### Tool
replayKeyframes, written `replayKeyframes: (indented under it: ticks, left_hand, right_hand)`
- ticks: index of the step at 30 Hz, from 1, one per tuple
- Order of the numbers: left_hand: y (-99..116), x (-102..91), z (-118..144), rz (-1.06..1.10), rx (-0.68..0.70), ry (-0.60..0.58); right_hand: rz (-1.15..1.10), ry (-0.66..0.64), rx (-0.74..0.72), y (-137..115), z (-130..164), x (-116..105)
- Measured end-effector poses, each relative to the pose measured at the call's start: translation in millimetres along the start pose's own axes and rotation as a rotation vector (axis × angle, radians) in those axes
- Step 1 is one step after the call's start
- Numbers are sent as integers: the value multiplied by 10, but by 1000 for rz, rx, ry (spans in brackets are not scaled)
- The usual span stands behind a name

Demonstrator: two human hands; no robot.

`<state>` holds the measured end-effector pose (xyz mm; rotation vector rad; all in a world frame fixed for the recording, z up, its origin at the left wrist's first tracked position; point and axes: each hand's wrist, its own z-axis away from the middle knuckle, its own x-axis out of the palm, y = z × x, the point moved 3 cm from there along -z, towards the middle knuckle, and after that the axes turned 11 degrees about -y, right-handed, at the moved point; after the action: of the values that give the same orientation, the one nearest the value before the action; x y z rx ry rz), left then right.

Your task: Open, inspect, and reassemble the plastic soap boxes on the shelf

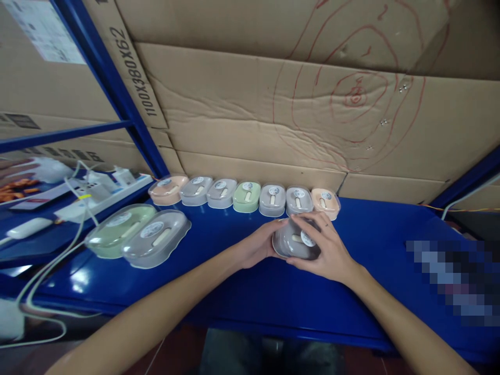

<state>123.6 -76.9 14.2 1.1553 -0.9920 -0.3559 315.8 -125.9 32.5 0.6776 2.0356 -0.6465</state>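
Gripping a gray box (287,244) from opposite sides, the left hand (259,246) and right hand (332,252) hold it in front of the row of boxes (247,200) along the counter (234,302), where too slack a hold could let it slip and knock the row.

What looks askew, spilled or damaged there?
The cardboard backing is creased and scrawled with red rings, an odd marking. White cables droop past the left front of the blue table, looking untidy. No spill shows, and the held gray box looks undamaged where visible.
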Motion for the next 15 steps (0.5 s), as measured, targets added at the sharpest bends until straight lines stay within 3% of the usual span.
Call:
replayKeyframes:
  ticks: [15]
  left_hand:
    - [-3, 17, 4, -87, 34, -14]
  right_hand:
    - [36, 10, -27, -25, -14, -2]
